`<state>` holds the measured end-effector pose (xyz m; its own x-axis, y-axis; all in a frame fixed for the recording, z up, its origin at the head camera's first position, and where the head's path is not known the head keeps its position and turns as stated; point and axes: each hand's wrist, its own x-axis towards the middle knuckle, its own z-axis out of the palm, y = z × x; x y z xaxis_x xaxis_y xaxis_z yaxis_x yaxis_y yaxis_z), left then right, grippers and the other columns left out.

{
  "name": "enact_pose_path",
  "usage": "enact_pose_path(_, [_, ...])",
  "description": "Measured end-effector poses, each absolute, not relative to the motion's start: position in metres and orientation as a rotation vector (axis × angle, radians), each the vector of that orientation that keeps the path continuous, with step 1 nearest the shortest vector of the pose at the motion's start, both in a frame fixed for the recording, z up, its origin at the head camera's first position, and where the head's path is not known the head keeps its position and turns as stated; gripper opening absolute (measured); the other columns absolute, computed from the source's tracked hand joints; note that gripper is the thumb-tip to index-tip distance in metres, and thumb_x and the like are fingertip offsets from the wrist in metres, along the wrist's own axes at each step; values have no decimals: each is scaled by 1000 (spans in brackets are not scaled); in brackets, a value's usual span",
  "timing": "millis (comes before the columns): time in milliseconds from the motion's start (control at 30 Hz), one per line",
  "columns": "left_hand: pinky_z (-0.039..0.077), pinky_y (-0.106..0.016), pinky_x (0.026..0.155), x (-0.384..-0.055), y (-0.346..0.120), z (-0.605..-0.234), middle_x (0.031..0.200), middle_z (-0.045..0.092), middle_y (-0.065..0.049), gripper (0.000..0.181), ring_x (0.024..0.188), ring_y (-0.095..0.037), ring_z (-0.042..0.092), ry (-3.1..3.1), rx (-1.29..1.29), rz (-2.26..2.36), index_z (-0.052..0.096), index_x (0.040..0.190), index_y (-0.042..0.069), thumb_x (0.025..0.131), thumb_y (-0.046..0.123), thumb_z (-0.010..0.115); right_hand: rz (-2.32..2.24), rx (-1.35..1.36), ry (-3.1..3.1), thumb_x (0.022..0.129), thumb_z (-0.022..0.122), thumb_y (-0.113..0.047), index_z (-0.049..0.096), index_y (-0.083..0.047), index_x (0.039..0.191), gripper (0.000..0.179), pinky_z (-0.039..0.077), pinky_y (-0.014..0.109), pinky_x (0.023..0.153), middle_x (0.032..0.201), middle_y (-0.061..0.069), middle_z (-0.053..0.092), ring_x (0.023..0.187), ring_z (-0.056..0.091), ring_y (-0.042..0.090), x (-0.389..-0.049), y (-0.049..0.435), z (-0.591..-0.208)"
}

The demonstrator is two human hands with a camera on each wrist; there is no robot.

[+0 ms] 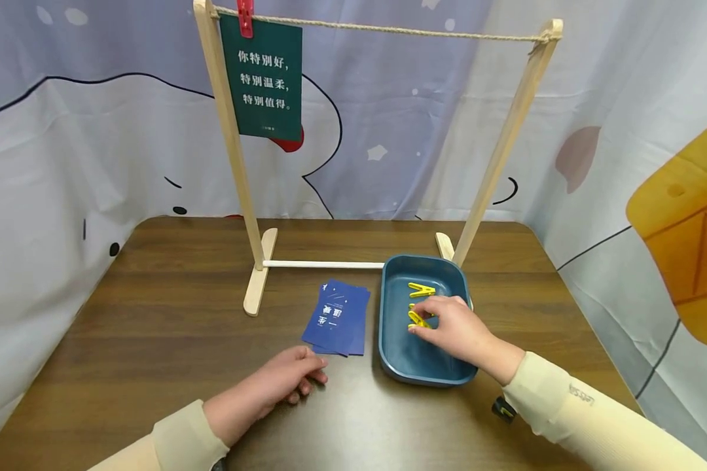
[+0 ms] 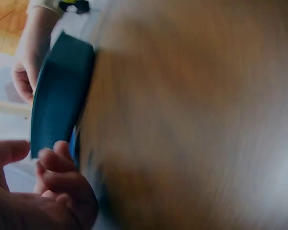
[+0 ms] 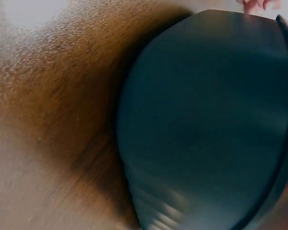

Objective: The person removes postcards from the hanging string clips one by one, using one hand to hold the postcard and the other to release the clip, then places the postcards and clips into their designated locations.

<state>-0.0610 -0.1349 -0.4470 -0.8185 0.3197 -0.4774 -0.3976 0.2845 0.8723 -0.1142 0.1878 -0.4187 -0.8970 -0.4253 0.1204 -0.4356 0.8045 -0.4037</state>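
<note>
My right hand (image 1: pixel 456 330) reaches into the dark blue tray (image 1: pixel 403 370) and pinches a yellow clothespin (image 1: pixel 416 320) between thumb and fingers. Another yellow clothespin (image 1: pixel 422 290) lies farther back in the tray, and a bit of yellow shows beside the fingertips, mostly hidden. Loosely curled and holding nothing, my left hand (image 1: pixel 289 379) is over the table just in front of some dark blue cards (image 1: pixel 338 320) with white writing. In the right wrist view the tray's outer wall (image 3: pixel 206 105) fills much of the picture and hides the fingers.
Behind the tray stands a wooden frame (image 1: pixel 501 150) with a rope (image 1: pixel 389 29) strung across its top. A dark green card (image 1: pixel 265 78) hangs at the rope's left end from a red clothespin (image 1: pixel 245 16). A patterned curtain (image 1: pixel 124 150) surrounds the table (image 1: pixel 171 314).
</note>
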Motion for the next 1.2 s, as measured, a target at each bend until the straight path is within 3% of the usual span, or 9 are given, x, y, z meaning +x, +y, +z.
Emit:
enact_pose_path(100, [41,-29,55,-69,-137,-443,80,61,-1,22,61,-13,51,2355,96,1325,57,90,11,92,29,69,593,715,-2990,82,82,-30,74,-13,103,29,39,42,90,91,-6,68,89,62,13,-115,187,-421])
enact_pose_path(200, [45,-34,64,-78,-140,-440,84,57,2,27,69,-14,53,2644,251,967,59,93,14,87,35,75,529,704,-3023,82,82,-30,74,-12,104,29,39,42,88,94,-4,70,92,63,14,-115,188,-423])
enact_pose_path(400, [52,-45,71,-97,-141,-445,111,58,-11,61,90,-27,62,2851,359,482,58,124,8,80,45,79,401,733,-3044,81,82,-26,74,-12,107,30,40,42,85,102,0,72,101,64,21,-118,188,-429])
enact_pose_path(533, [53,-51,79,-102,-137,-450,130,55,-17,77,107,-35,60,2870,415,360,52,141,13,78,46,81,314,773,-3053,80,82,-25,74,-12,107,31,40,43,84,101,0,70,101,63,22,-117,189,-433])
enact_pose_path(700, [53,-51,75,-100,-129,-445,130,56,-17,68,104,-35,60,2870,497,316,57,139,19,81,44,79,244,765,-3087,80,82,-25,74,-10,106,31,40,43,83,98,1,68,100,63,23,-117,187,-432])
enact_pose_path(1200, [52,-50,78,-89,-121,-437,128,56,-18,64,104,-34,60,2811,550,298,61,136,17,81,44,79,221,780,-3090,80,82,-23,74,-9,107,31,39,39,78,97,1,69,97,64,22,-118,189,-435])
